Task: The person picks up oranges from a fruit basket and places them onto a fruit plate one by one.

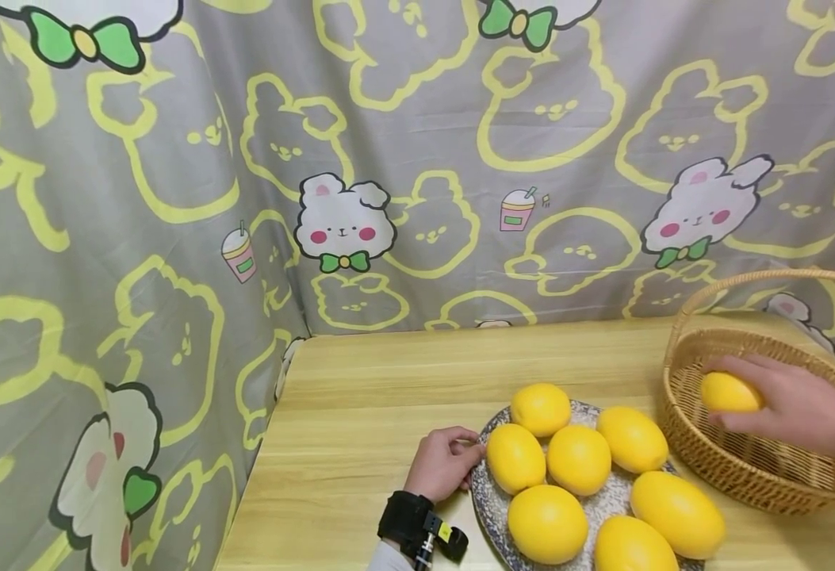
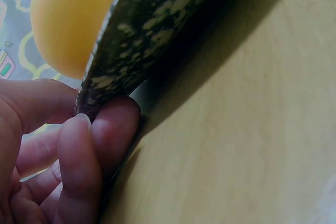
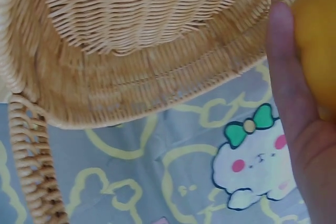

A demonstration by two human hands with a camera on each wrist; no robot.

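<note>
Your right hand (image 1: 791,408) reaches over the near rim of a woven wicker basket (image 1: 745,468) at the right end of a pale wooden table (image 1: 360,412); its fingers curl round a yellow lemon (image 1: 727,392), held inside the basket's opening just above the woven floor; the right wrist view shows the same lemon (image 3: 317,45) against your palm with the basket wall (image 3: 131,77) beside it, so the fruit appears gripped rather than resting.

Your left hand (image 1: 444,462) sits at the left edge of a speckled grey plate (image 1: 484,507); the left wrist view shows your thumb and fingertips (image 2: 113,129) pinching the plate's rim (image 2: 131,51), a narrow grip that seems meant to steady the dish while the other hand works.

Seven more lemons lie on the plate, touching one another in a loose cluster; the nearest one (image 1: 515,457) sits just beside your left fingers; the plate stands close to the basket, probably to keep the reach short.

Behind the table hangs a grey curtain (image 1: 417,159) printed with yellow rabbit outlines and white bears.
</note>
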